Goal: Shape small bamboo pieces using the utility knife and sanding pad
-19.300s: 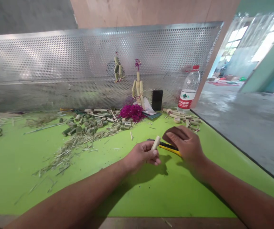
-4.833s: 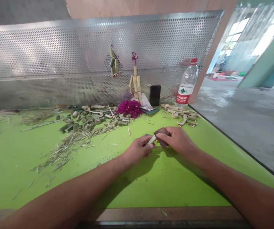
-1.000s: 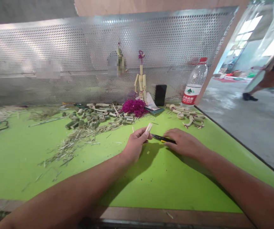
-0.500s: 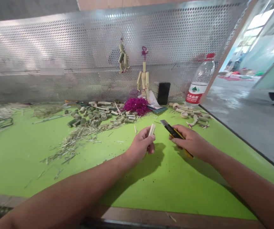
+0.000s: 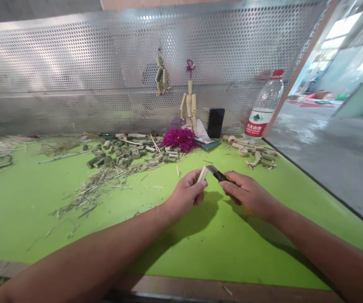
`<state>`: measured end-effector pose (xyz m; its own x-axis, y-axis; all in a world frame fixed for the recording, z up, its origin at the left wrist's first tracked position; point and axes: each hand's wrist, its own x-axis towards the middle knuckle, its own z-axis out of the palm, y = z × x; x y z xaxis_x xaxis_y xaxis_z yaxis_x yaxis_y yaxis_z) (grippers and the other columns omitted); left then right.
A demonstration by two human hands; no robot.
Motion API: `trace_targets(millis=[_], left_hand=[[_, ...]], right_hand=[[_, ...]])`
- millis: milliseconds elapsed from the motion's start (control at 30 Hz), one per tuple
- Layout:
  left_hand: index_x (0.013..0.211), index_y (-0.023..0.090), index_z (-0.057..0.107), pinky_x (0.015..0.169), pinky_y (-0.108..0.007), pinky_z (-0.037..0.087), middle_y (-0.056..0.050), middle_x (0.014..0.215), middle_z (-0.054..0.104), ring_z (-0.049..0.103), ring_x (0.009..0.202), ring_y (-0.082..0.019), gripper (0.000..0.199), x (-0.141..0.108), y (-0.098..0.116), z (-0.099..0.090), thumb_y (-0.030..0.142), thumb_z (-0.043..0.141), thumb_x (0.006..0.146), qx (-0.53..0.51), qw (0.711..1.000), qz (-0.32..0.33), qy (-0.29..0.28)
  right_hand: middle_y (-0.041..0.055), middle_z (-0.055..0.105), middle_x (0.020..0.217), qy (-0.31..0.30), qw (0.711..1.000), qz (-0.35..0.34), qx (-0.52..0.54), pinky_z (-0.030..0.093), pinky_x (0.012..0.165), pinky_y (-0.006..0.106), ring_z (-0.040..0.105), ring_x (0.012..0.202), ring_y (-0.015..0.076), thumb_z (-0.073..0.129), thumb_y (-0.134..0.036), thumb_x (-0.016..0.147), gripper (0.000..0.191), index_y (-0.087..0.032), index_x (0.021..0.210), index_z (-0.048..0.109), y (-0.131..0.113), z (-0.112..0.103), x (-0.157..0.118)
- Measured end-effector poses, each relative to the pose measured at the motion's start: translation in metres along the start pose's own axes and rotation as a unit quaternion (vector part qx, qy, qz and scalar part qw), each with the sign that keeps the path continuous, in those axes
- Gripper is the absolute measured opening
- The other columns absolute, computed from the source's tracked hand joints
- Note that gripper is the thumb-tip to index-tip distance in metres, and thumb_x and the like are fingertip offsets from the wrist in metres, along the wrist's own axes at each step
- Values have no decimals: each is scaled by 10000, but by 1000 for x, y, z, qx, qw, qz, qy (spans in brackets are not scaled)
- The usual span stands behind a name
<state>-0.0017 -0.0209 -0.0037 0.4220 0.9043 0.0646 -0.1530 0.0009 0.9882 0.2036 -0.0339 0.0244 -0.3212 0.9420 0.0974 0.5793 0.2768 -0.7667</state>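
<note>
Bamboo piece (image 5: 202, 173) meeting utility knife (image 5: 219, 174) above green bench (image 5: 74, 248)

The left hand (image 5: 186, 194) grips the pale piece between thumb and fingers, near the bench's front-to-back middle, one end pointing up. The right hand (image 5: 247, 194) closes around the yellow-and-black knife; its blade seems to touch the piece, though that's hard to tell from here. Along the back edge, a jointed bamboo figure (image 5: 189, 105) stands assembled against a perforated metal panel (image 5: 74, 63), and a second figure (image 5: 160, 71) hangs on it. Cut bamboo segments (image 5: 118, 158) and shavings (image 5: 96, 189) lie toward the back left, jointed parts (image 5: 253, 151) toward the back right.
</note>
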Motion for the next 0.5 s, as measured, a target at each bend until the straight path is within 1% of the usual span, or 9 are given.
trace_targets(millis=[67,133,200,267,367,500], left_hand=[[1235,128,530,369,-178,283,92,519,423,359,389,-58,385,-1,1,0,321,567,904,-3,1000,3,-5],[1189,126,546,368,-177,276,95,518,412,340,380,-50,346,-2,4,1,328,563,908,2,1000,1,-3],[1152,129,556,372,-175,279,98,522,404,333,374,-43,315,-3,5,1,326,567,907,3,1000,2,1],[1130,134,562,371,-173,278,99,523,399,332,373,-41,292,-4,5,0,327,566,910,-1,1000,6,3],[1120,150,567,368,-170,275,96,527,409,327,378,-43,275,-3,3,-1,336,558,917,-3,1000,10,8],[1090,163,573,372,-168,281,98,526,407,315,375,-40,248,-2,0,-2,338,569,915,0,1000,14,5]], right_hand=[[-33,487,624,12,1000,-1,1,328,492,255,439,535,124,442,-517,945,346,-200,887,569,1,1,0],[-23,508,641,30,999,-3,-17,333,496,254,446,540,128,454,-490,944,354,-200,1058,623,2,0,0],[-16,522,637,40,999,-2,-32,333,495,253,447,528,130,464,-468,940,426,-209,1241,617,2,-1,-1],[-6,540,635,40,998,3,-37,340,499,255,451,521,131,468,-460,936,501,-211,1356,580,-1,-2,-2],[14,581,672,37,998,10,-45,362,523,262,472,540,138,472,-456,932,560,-208,1430,530,-5,-3,-4],[25,587,679,39,998,1,-57,377,535,267,470,537,137,460,-432,932,563,-178,1429,537,-9,-2,-4]])
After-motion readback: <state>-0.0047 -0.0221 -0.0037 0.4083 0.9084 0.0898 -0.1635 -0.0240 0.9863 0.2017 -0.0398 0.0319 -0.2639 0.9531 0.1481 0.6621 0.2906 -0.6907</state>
